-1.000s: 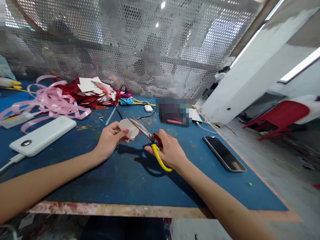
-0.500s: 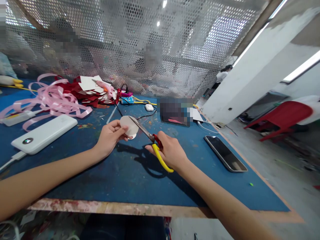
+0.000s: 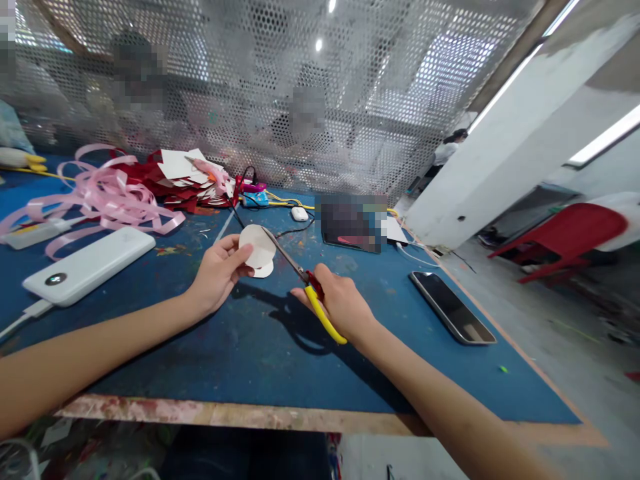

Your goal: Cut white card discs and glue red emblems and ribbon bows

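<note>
My left hand (image 3: 223,273) pinches a rounded piece of white paper (image 3: 257,247) between thumb and fingers, above the table. A smaller rounded white part (image 3: 264,269) shows at its lower edge; whether it is joined to the piece I cannot tell. My right hand (image 3: 340,300) is wrapped round the scissors (image 3: 323,316), which have one yellow handle loop and some red by the pivot. Their blades point up and left, with the tip at the paper's upper right edge. Shadows of hands and scissors fall on the blue tabletop (image 3: 240,373).
Left lie a white power bank (image 3: 90,267) with a cable and tangled pink ribbon (image 3: 107,193). Behind are a pile of red and white cut pieces (image 3: 193,177), a white earbud case (image 3: 299,214) and a dark tablet (image 3: 350,230). A phone (image 3: 453,308) lies right; perforated metal (image 3: 240,80) stands behind.
The paper has turned and tilted slightly in my left hand, and more of the smaller lower part shows. The scissors sit almost where they were, with the blade tip now at the paper's edge.
</note>
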### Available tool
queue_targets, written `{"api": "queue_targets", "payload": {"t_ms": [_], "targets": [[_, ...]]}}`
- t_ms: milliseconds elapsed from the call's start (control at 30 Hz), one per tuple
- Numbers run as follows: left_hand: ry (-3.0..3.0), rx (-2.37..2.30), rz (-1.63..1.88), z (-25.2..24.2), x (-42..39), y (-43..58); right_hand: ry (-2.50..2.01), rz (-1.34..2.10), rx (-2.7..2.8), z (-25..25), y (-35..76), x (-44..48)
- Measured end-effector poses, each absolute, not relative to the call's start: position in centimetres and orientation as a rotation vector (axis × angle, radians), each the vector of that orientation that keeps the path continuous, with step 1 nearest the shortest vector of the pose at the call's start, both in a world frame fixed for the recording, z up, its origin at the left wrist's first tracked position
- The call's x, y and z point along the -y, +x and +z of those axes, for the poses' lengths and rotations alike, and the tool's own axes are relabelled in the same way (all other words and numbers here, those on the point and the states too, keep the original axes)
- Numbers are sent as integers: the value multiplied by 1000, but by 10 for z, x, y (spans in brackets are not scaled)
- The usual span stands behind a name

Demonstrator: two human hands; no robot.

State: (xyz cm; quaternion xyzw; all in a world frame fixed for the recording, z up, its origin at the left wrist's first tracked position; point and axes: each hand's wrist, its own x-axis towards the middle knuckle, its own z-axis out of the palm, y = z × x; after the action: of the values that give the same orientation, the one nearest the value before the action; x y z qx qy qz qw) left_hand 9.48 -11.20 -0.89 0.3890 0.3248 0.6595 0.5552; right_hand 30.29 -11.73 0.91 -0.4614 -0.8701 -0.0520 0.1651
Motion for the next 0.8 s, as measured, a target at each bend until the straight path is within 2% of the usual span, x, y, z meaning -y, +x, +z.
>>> {"api": "queue_targets", "payload": {"t_ms": [233, 567, 800], "targets": [[860, -837, 1429, -9, 113, 96, -1372, -164, 2478, 9, 303, 115], [1370, -1018, 1369, -7, 103, 76, -1469, 34, 2465, 13, 303, 116], [1466, -1064, 1282, 1, 112, 82, -1456, 40, 2462, 12, 303, 117]]}}
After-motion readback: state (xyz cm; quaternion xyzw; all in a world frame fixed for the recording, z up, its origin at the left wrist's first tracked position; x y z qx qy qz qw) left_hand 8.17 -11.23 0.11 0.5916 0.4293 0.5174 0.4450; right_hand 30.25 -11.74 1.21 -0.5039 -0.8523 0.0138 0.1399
